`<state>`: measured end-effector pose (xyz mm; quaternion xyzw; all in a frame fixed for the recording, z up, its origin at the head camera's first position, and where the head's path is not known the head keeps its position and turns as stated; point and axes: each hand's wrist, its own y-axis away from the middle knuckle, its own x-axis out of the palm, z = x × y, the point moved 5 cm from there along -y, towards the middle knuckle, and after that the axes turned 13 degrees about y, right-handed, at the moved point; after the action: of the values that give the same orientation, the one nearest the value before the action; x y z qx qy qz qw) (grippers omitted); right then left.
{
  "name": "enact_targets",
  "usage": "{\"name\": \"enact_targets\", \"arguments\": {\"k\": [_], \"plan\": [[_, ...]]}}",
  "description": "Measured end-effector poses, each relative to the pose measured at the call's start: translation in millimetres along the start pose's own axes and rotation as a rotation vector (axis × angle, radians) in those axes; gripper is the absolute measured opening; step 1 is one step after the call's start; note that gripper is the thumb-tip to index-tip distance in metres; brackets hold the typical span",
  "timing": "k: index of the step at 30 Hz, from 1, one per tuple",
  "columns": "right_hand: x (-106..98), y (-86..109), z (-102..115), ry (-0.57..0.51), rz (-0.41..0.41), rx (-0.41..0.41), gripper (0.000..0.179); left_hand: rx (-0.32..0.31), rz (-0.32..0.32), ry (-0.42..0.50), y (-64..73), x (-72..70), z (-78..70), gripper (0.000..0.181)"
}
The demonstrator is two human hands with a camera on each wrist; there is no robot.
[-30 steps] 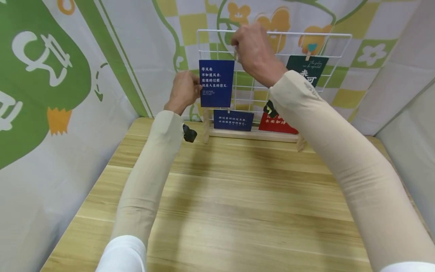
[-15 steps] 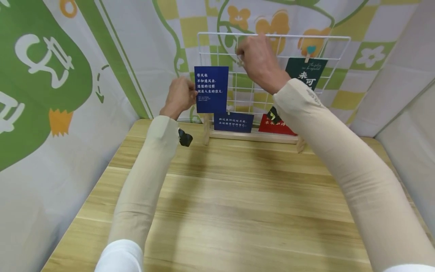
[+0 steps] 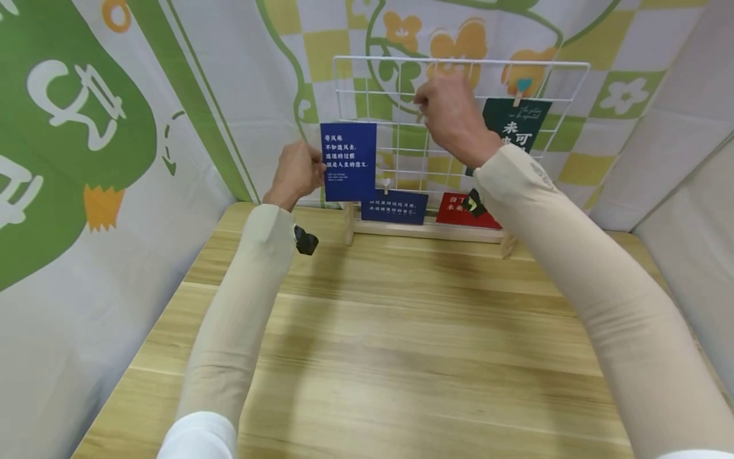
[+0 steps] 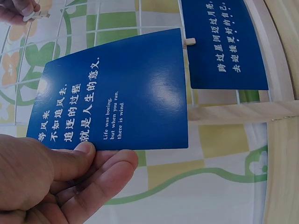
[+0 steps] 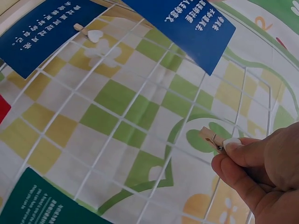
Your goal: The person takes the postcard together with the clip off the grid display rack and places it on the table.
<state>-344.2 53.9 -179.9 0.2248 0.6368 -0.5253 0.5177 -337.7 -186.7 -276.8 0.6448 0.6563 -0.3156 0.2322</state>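
Left hand (image 3: 294, 172) pinches the blue card (image 3: 348, 162), upper centre-left, lower and further left than one second ago. Right hand (image 3: 457, 119), upper centre, shifted right, pinches a wooden clip (image 5: 212, 139). Behind, the wire rack (image 3: 390, 58) bears lower blue (image 3: 394, 208), red (image 3: 451, 209) and green cards (image 3: 516, 126).

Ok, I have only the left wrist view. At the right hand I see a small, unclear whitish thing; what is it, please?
Observer: In the right wrist view, the right hand pinches a wooden clothespin.
Operator: And is some card beside the second blue card?
Observer: Yes, the head view shows a red card at its right.
Operator: Does any card hang higher than the red one?
Observer: Yes, a green card, farther to the right.
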Motion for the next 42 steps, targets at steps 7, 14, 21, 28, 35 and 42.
{"name": "enact_targets", "arguments": {"k": [7,14,21,28,35,42], "plan": [[7,9.2,-9,-0.004,0.012,-0.009,0.029,-0.01,0.005,0.02,4.7,-0.1,8.7,0.023],[12,17.4,-21,0.003,0.041,0.013,0.028,-0.039,0.032,0.033,8.5,0.1,17.2,0.022],[14,25.7,-27,0.028,-0.01,-0.018,0.03,-0.035,0.044,0.017,11.8,2.6,23.5,0.021],[18,34.8,-38,0.023,0.025,0.022,0.026,-0.087,0.076,0.054,16.2,1.6,34.9,0.021],[24,44.9,-49,-0.004,0.059,0.043,0.025,-0.147,0.113,0.117,22.7,-1.1,45.6,0.021],[31,53.5,-59,0.016,0.088,0.038,0.028,-0.127,0.13,0.088,29.2,-2.8,59.1,0.021]]}}
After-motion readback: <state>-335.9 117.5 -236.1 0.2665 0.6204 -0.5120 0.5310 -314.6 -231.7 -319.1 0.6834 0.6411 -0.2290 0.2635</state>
